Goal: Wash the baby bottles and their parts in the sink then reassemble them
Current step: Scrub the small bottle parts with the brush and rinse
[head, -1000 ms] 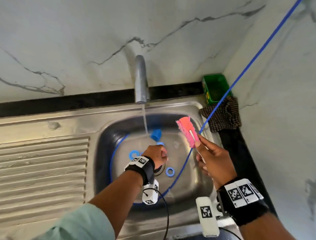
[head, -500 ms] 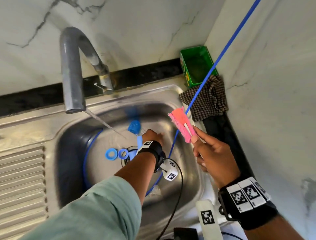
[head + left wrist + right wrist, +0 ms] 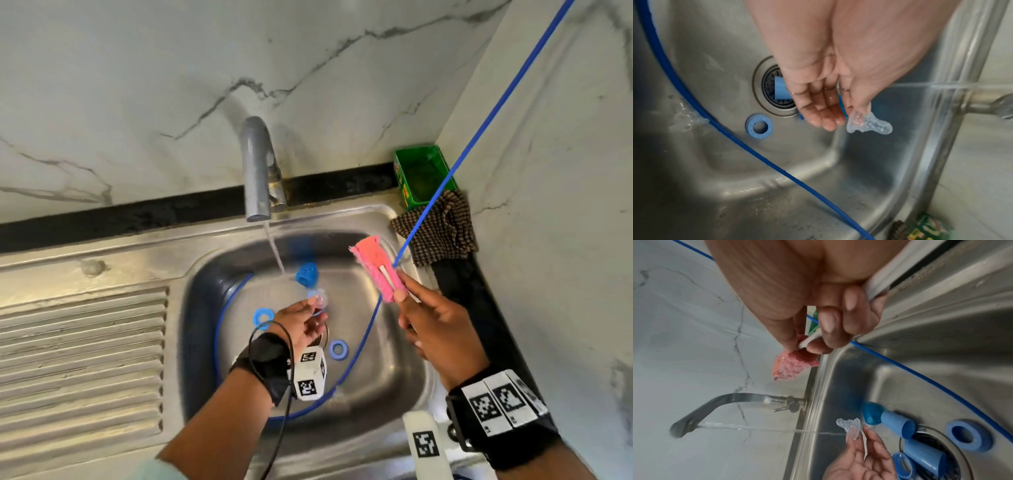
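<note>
My left hand (image 3: 308, 320) (image 3: 840, 116) (image 3: 857, 456) pinches a clear silicone teat (image 3: 320, 297) (image 3: 869, 125) (image 3: 850, 426) between thumb and forefinger, over the sink basin beside the running water. The other fingers hang straight. My right hand (image 3: 431, 329) (image 3: 818, 331) grips the white handle of a pink sponge brush (image 3: 378, 269) (image 3: 791, 366), held up above the basin's right side. Blue parts lie on the sink floor: two rings (image 3: 263, 317) (image 3: 338, 349) (image 3: 758, 128) (image 3: 970, 434), a cap (image 3: 306, 274) (image 3: 871, 413), and bottle tubes (image 3: 898, 423) (image 3: 782, 88) over the drain.
The steel sink (image 3: 394, 377) has a ribbed drainboard (image 3: 82, 359) on the left. The tap (image 3: 258, 171) runs a thin stream. A blue hose (image 3: 479, 130) (image 3: 694, 104) loops through the basin. A green box (image 3: 423, 174) and checked cloth (image 3: 442, 229) sit in the back right corner.
My left hand has come up from the drain area with the clear teat pinched in it. The right hand keeps the pink brush raised in much the same spot. The view has shifted.
</note>
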A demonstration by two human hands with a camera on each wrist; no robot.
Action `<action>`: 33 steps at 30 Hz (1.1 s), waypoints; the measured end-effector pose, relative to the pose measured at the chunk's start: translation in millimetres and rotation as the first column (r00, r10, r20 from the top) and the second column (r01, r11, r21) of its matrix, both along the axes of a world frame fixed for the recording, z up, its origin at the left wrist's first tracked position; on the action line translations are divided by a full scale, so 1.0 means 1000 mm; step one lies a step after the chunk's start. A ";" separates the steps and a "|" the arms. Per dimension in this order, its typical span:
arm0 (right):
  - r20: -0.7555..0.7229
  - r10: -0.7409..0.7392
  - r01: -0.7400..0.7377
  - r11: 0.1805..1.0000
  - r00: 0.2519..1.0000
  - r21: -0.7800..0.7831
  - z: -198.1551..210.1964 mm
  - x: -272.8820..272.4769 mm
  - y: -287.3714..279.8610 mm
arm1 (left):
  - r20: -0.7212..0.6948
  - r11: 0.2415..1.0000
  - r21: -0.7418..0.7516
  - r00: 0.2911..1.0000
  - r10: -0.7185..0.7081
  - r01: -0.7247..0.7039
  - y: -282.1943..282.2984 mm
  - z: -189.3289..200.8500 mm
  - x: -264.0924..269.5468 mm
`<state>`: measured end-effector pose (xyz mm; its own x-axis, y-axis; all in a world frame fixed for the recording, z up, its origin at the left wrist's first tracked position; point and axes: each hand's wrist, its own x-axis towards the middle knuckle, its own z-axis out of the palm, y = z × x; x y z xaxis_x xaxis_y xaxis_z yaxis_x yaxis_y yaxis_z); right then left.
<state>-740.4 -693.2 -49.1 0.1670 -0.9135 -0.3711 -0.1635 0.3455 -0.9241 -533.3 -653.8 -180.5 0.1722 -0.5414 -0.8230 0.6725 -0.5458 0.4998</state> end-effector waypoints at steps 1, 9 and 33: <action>0.009 0.009 -0.009 1.000 1.000 -0.008 0.005 0.004 0.006 | -0.012 1.000 -0.010 1.000 0.017 -0.017 0.007 0.006 0.006; 0.038 0.095 -0.092 0.993 0.995 -0.078 0.028 0.017 0.043 | -0.097 0.980 -0.124 0.985 0.142 -0.153 0.014 0.060 0.047; 0.062 0.124 -0.112 0.979 0.990 -0.171 0.061 0.035 0.077 | -0.079 0.962 -0.267 0.996 0.032 -0.052 0.005 0.112 0.070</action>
